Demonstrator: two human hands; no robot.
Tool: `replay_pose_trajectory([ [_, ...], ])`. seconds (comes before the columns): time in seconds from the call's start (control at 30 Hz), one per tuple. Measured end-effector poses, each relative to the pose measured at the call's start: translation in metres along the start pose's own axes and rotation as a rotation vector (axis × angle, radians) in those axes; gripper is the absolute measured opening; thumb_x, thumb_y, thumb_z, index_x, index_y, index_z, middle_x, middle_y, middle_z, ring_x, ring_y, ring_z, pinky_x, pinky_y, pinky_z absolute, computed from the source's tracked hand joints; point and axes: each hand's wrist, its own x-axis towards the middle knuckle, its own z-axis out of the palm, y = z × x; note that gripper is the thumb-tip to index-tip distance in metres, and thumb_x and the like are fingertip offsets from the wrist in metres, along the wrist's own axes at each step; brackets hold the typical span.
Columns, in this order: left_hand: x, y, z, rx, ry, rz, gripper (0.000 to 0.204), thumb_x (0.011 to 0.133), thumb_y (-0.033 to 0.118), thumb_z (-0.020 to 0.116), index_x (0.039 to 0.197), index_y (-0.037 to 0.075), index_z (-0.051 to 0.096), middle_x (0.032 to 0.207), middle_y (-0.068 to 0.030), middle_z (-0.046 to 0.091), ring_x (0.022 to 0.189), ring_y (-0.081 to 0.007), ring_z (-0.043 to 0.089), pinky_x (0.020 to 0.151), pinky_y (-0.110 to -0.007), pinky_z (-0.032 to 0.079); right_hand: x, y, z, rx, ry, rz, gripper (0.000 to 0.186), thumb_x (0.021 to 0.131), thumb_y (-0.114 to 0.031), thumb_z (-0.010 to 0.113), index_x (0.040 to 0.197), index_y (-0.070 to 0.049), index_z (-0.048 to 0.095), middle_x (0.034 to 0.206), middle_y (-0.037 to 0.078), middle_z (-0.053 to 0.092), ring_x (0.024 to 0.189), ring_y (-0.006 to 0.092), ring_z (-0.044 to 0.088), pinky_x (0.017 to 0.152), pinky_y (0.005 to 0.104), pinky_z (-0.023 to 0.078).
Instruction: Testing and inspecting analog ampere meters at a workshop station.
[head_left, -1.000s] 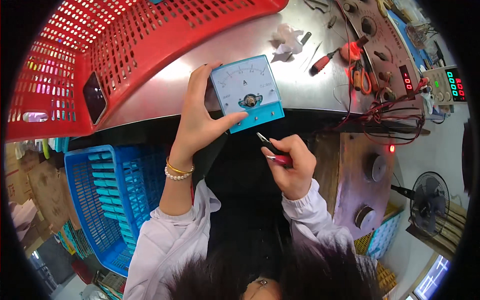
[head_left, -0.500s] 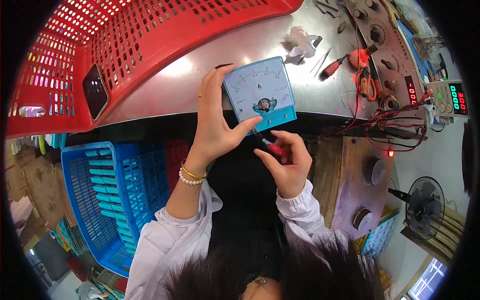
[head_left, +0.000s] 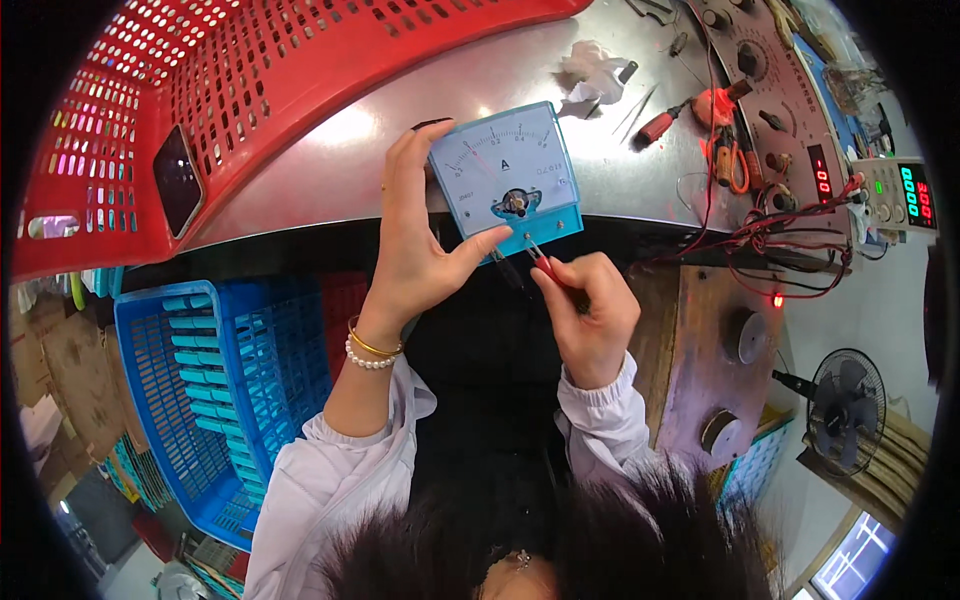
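My left hand (head_left: 418, 240) grips an ammeter (head_left: 510, 165) by its left side, thumb along the lower edge. The meter has a white dial, a thin needle and a light-blue base strip, and is held tilted above the bench's near edge. A black alligator clip (head_left: 508, 270) sits at the lower edge beside my left thumb, apparently fastened to a terminal. My right hand (head_left: 592, 318) pinches a red alligator clip (head_left: 543, 264), its metal jaws at another terminal on the blue strip. Whether the jaws have closed on that terminal is unclear.
A red perforated basket (head_left: 290, 100) with a phone (head_left: 179, 183) at its wall occupies the bench's left. A blue crate (head_left: 165, 400) holds several blue pieces. A screwdriver (head_left: 660, 124), crumpled tissue (head_left: 594, 72), pliers (head_left: 738, 165), red wires (head_left: 740, 240) and an instrument panel (head_left: 800, 130) lie right.
My right hand has brought the red clip up to the meter's lower strip. The black clip now hangs there apart from my fingers. The meter has shifted slightly left and down.
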Motion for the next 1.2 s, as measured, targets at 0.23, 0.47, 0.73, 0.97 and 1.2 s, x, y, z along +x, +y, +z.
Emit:
replay_pose_trajectory([
  [0.23,0.007,-0.005,0.006,0.028,-0.063,0.069,0.096,0.074,0.011,0.088,0.151,0.004,0.031,0.140,-0.0122,0.043,0.128,-0.0247,0.055,0.107,-0.038,0.048,0.001,0.004,0.013,0.066,0.137,0.072,0.019,0.078,0.003,0.084,0.086,0.002,0.066,0.074,0.011,0.064,0.060,0.0200,0.062,0.054,0.0280,0.047],
  [0.47,0.015,-0.006,0.016,-0.014,-0.038,0.027,0.094,0.071,0.011,0.088,0.148,0.004,0.035,0.140,-0.0138,0.043,0.128,-0.0264,0.053,0.106,-0.039,0.047,0.014,-0.004,0.014,0.017,0.151,0.070,0.020,0.077,0.006,0.083,0.082,0.002,0.063,0.073,0.013,0.062,0.061,0.0257,0.061,0.054,0.0339,0.047],
  [0.73,0.020,-0.007,0.019,-0.016,-0.033,0.003,0.092,0.070,0.014,0.089,0.147,0.003,0.039,0.141,-0.0151,0.043,0.128,-0.0279,0.052,0.104,-0.039,0.047,0.015,0.009,0.006,0.048,0.118,0.148,0.019,0.079,0.003,0.084,0.089,0.002,0.067,0.077,0.012,0.064,0.064,0.0191,0.063,0.057,0.0298,0.050],
  [0.97,0.020,-0.010,0.021,-0.044,-0.039,-0.009,0.095,0.070,0.016,0.090,0.148,0.002,0.038,0.141,-0.0151,0.042,0.128,-0.0272,0.052,0.103,-0.038,0.048,0.010,0.021,-0.006,0.070,0.062,0.081,0.029,0.076,0.001,0.086,0.101,0.000,0.071,0.089,0.009,0.067,0.069,0.0162,0.063,0.059,0.0266,0.051],
  [1.2,0.026,-0.002,0.025,-0.061,-0.040,-0.044,0.095,0.070,0.015,0.090,0.148,0.002,0.037,0.142,-0.0156,0.042,0.130,-0.0282,0.050,0.105,-0.039,0.047,0.014,0.022,-0.015,0.013,0.138,0.074,0.053,0.074,-0.004,0.089,0.120,-0.001,0.064,0.119,0.013,0.060,0.098,0.0219,0.061,0.075,0.0296,0.052],
])
